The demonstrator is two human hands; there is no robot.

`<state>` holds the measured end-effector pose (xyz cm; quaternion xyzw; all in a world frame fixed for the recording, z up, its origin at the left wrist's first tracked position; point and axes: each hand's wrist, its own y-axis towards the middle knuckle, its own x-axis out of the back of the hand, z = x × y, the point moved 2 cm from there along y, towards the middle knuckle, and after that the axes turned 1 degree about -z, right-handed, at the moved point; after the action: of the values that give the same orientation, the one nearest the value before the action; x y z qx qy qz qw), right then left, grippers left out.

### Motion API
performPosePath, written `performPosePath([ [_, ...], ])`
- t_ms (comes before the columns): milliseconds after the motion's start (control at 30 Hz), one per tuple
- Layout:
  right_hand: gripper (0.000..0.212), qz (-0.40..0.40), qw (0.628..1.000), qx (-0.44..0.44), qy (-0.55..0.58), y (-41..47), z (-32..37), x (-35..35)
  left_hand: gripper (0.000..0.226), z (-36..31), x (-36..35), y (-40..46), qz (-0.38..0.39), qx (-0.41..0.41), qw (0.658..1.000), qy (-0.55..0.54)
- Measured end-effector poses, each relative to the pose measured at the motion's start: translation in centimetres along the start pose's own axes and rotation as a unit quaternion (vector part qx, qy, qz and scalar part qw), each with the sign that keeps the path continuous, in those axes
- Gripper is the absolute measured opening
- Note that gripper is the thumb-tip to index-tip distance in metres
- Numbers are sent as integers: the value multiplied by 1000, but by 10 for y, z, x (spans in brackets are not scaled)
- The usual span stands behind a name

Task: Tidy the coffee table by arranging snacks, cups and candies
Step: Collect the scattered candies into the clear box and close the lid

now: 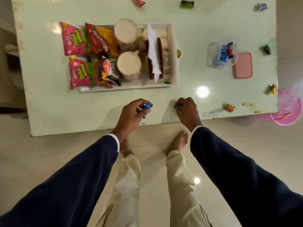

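Note:
My left hand holds a blue-wrapped candy just above the near edge of the pale green coffee table. My right hand is closed on a small blue candy against the tabletop. Behind the hands stands a white tray holding pink snack packets, a red and yellow packet, two upturned cups and a napkin holder. Loose candies lie around: a red one, a yellow one, a dark green one.
A clear plastic container with candies in it sits right of the tray, its pink lid beside it. More candies lie at the far edge. A pink bin stands past the table's right end. My bare feet are on the tiled floor.

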<state>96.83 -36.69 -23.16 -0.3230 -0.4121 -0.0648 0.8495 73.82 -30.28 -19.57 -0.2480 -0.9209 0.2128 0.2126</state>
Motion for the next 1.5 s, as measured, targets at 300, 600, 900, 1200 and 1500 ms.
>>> performPosePath([
  [300, 9, -46, 952, -86, 291, 23, -58, 122, 18, -101, -121, 70, -47, -13, 999, -20],
  [600, 18, -128, 934, -91, 322, 105, -96, 228, 20, -205, -215, 168, -111, -30, 992, 48],
  [900, 15, -111, 938, -90, 317, 124, -96, 232, 34, -204, -214, 188, -121, -16, 990, 65],
  [1200, 13, -87, 944, -35, 317, 119, -59, 221, 20, -218, -111, 185, -153, -55, 976, 147],
  [1500, 12, -65, 979, 107, 159, 202, 57, 212, 20, -202, 10, 228, -156, -89, 947, 266],
])
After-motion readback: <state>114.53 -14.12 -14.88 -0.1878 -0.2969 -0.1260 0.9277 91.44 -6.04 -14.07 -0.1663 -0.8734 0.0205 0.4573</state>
